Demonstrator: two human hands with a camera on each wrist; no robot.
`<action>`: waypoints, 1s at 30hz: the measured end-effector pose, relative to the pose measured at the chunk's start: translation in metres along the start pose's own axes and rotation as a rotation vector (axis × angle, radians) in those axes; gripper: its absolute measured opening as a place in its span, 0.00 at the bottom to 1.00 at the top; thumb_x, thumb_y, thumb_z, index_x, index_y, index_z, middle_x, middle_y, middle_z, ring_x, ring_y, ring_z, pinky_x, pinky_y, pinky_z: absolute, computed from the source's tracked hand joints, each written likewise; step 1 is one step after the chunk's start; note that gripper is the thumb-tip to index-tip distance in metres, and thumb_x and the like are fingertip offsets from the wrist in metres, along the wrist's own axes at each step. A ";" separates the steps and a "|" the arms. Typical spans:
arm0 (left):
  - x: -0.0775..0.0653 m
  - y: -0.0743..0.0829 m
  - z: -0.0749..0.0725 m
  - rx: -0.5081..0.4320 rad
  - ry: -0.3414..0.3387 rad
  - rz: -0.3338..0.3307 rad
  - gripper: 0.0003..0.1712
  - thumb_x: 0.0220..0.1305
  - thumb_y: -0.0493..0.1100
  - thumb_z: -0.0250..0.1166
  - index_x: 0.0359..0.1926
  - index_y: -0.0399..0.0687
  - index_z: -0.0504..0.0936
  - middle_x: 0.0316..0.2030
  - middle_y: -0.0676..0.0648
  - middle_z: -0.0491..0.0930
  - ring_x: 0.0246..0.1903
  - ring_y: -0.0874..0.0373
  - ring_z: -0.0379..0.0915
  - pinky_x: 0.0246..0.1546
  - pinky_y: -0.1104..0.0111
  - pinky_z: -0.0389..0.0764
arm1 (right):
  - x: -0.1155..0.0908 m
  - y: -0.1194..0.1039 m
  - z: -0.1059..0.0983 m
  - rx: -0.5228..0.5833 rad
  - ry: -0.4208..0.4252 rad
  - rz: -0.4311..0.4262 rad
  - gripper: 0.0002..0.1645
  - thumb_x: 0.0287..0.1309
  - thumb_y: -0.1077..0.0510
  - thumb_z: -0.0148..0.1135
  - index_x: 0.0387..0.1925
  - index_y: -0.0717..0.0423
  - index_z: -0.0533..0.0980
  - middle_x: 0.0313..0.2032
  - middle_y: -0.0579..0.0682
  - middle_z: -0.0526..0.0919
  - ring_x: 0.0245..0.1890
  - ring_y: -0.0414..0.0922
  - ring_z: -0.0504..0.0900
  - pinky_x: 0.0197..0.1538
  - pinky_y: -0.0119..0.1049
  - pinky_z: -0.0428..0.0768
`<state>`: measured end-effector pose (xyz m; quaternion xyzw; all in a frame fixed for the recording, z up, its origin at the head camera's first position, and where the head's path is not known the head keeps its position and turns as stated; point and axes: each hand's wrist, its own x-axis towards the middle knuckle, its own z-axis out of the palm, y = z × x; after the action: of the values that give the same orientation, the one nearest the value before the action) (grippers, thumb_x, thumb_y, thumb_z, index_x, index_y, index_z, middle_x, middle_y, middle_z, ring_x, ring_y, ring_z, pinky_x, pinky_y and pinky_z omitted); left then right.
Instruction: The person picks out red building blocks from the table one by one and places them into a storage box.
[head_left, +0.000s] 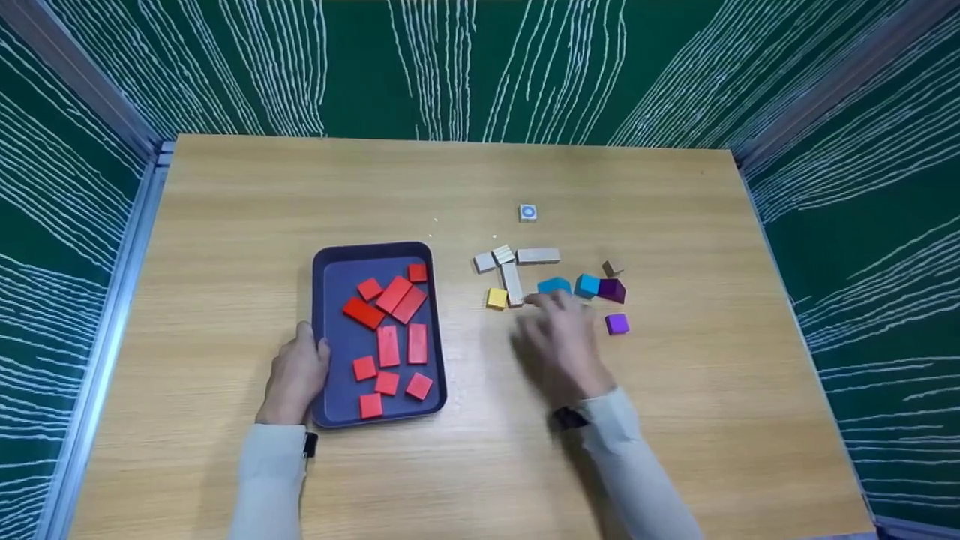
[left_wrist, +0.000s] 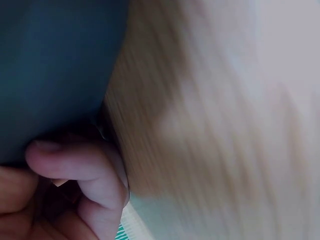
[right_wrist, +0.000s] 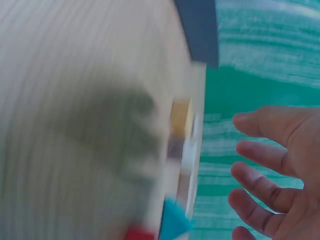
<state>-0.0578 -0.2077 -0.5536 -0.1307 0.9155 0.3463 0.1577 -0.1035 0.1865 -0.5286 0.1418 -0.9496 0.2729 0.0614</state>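
My left hand (head_left: 295, 375) grips the left rim of a dark blue tray (head_left: 321, 300), its thumb at the edge. In the left wrist view, fingers (left_wrist: 75, 162) curl against the tray's dark wall. Several red blocks (head_left: 388, 345), both cubes and bars, lie in the tray. My right hand (head_left: 562, 341), blurred, is over the table just in front of a teal block (head_left: 553, 285), partly covering it. Its fingers are spread in the right wrist view, with nothing between them. A yellow block (head_left: 496, 298) and a pale bar (head_left: 511, 283) lie left of its fingertips.
Behind the right hand are another pale bar (head_left: 538, 256) and two small pale blocks. A second teal block (head_left: 587, 285), a dark purple block (head_left: 612, 290), a brown block (head_left: 612, 268) and a purple cube (head_left: 617, 324) lie to the right. Farther back sits a white circle-marked cube (head_left: 528, 213).
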 end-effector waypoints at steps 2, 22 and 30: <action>-0.001 -0.001 0.000 0.002 0.007 0.007 0.16 0.78 0.44 0.46 0.54 0.34 0.62 0.35 0.34 0.76 0.31 0.43 0.76 0.27 0.53 0.76 | -0.005 0.014 -0.007 0.005 -0.012 0.075 0.19 0.63 0.56 0.68 0.55 0.55 0.80 0.50 0.55 0.76 0.49 0.54 0.74 0.52 0.51 0.72; -0.003 -0.003 0.002 -0.001 0.026 0.026 0.15 0.78 0.44 0.47 0.53 0.34 0.64 0.34 0.34 0.76 0.31 0.43 0.76 0.28 0.52 0.75 | -0.023 0.072 -0.028 -0.118 -0.147 0.258 0.24 0.62 0.63 0.65 0.59 0.62 0.76 0.57 0.62 0.78 0.54 0.63 0.73 0.52 0.63 0.63; -0.001 -0.001 0.001 0.005 0.027 0.038 0.15 0.78 0.43 0.47 0.52 0.34 0.63 0.34 0.34 0.75 0.31 0.43 0.75 0.28 0.51 0.75 | -0.018 0.061 -0.032 -0.065 -0.110 0.329 0.25 0.65 0.60 0.65 0.63 0.60 0.74 0.59 0.61 0.77 0.57 0.60 0.71 0.55 0.58 0.61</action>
<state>-0.0561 -0.2072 -0.5543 -0.1176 0.9207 0.3451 0.1390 -0.1040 0.2575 -0.5358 -0.0030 -0.9702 0.2402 -0.0316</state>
